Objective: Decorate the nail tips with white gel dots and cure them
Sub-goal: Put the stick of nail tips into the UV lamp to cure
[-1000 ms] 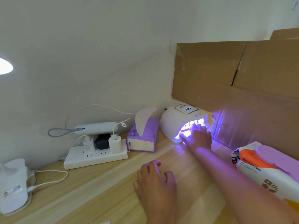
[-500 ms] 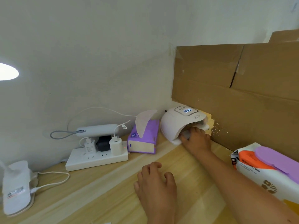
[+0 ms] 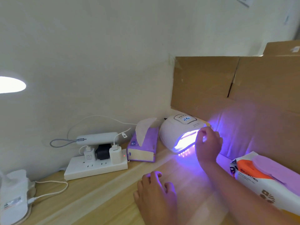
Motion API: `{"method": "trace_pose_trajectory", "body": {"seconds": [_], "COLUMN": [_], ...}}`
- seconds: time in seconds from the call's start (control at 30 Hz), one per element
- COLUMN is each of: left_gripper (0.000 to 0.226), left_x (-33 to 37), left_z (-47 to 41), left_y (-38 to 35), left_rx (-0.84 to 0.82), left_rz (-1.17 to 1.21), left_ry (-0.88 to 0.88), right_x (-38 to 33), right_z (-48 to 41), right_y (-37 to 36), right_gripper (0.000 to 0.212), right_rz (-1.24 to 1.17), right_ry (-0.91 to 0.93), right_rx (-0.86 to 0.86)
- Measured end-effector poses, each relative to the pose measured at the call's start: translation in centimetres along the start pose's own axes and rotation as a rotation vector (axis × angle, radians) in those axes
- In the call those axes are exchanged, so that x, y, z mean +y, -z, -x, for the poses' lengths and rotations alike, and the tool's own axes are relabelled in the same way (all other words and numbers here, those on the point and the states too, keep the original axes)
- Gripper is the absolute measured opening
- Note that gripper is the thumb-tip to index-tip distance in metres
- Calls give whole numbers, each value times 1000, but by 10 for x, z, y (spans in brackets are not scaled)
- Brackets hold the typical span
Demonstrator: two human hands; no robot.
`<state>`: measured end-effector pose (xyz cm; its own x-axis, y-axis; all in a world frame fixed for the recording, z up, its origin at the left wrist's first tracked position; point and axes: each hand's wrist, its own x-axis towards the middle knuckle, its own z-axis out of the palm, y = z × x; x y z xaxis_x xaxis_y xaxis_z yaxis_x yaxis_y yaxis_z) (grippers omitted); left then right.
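A white dome-shaped nail lamp [image 3: 177, 130] sits at the back of the wooden table [image 3: 100, 200], against the cardboard. Its display is lit and violet light pours from its opening onto the table. My right hand [image 3: 208, 143] hovers just in front of the right side of that opening, outside it, with the fingers loosely curled and nothing visible in them. My left hand [image 3: 155, 192] rests palm down on the table nearer to me, fingers relaxed. No nail tips or gel can be made out; the inside of the lamp is washed out by glare.
A purple tissue box [image 3: 142, 150] stands left of the lamp, then a white power strip [image 3: 95, 166] with chargers and a power bank. A wet-wipes pack [image 3: 266, 176] lies at the right. Cardboard panels [image 3: 243, 95] wall the right side. A white device [image 3: 13, 197] sits far left.
My right hand has come out of the lamp's opening and lifted. The lamp's light was on, went off half a second ago, and shines again now. The left hand has barely moved.
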<state>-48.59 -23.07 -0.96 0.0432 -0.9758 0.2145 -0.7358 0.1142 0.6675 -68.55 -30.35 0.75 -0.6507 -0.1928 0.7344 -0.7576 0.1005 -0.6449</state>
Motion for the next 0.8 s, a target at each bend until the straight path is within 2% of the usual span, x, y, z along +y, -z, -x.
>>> {"method": "trace_pose_trajectory", "body": {"seconds": [0.03, 0.1, 0.23, 0.33, 0.53, 0.6, 0.67, 0.8], "left_gripper": [31, 30, 30, 29, 33, 30, 32, 54], "left_x": [0, 1, -1, 2, 2, 4, 5, 10], "left_z": [0, 0, -1, -1, 0, 0, 0, -1], "left_y": [0, -1, -3, -4, -6, -2, 0, 2], "left_rx": [16, 35, 40, 48, 70, 20, 42, 116], "left_rz": [9, 8, 26, 49, 101, 148, 145, 70], "left_ry": [-7, -35, -53, -44, -112, -62, -62, -194], "right_x": [-3, -7, -11, -18, -21, -21, -20, -20], "right_z": [-7, -28, -73, -92, -93, -95, -96, -100], "right_y": [1, -2, -14, -23, -26, -29, -32, -37], "right_gripper": [22, 29, 59, 60, 67, 65, 63, 60], "right_rz": [-31, 80, 514, 616, 644, 543, 436, 425], "right_ry": [50, 143, 268, 296, 297, 205, 109, 96], "right_rx": [-13, -194, -762, -939, -1031, -1049, -1027, -1006]}}
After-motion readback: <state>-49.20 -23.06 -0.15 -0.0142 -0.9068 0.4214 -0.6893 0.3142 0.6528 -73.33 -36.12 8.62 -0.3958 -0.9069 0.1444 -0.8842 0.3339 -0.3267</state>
